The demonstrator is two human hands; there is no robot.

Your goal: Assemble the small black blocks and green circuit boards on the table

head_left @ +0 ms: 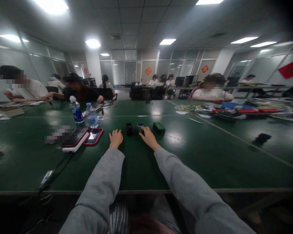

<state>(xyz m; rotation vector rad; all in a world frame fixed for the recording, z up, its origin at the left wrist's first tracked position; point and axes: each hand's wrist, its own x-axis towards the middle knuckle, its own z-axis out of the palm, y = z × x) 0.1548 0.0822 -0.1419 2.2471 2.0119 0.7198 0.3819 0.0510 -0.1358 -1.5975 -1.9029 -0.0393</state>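
My left hand rests on the green table with its fingers spread and nothing in them. Just right of it stands a small black block-like object, apart from the fingers. My right hand has its thumb and fingers closed around a small device with a light-edged screen, like a tiny keypad phone. The fingers cover most of its lower part. Beside that hand, on the right, lies a small black box with a green inside or top; its details are too small to tell.
On the left are two bottles, a large phone on a white block and a red-edged phone. A cable crosses the front left. Tools and wires are heaped at the right, before a co-worker. A black object lies far right.
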